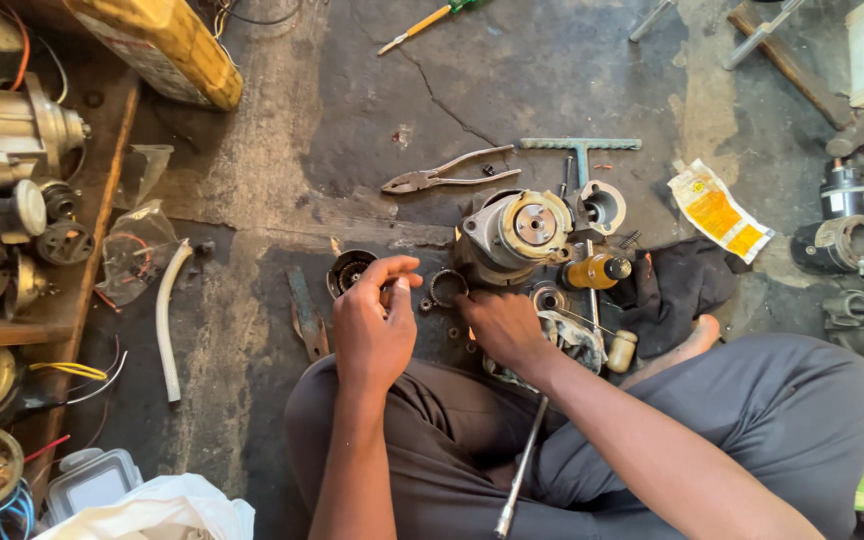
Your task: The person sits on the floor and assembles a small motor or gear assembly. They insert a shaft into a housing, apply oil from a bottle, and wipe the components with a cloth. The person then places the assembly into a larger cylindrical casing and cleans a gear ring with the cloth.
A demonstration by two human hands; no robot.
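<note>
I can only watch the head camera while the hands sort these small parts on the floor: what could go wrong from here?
1. Small nuts lie loose on the dark floor by the right hand; they could roll off or be lost.
2. The ratchet handle leans across the lap; a leg shift might knock it into the parts.
3. The left hand seems to pinch a small piece above the floor; if dropped, it may vanish among the clutter.

A small dark metal part (pixel 389 290), mostly hidden, sits pinched at the fingertips just above the oily concrete floor (pixel 252 330). Just beside it a dark ring-shaped bearing (pixel 447 287) lies flat on the floor, with small round nuts (pixel 452 333) scattered close below it.
</note>
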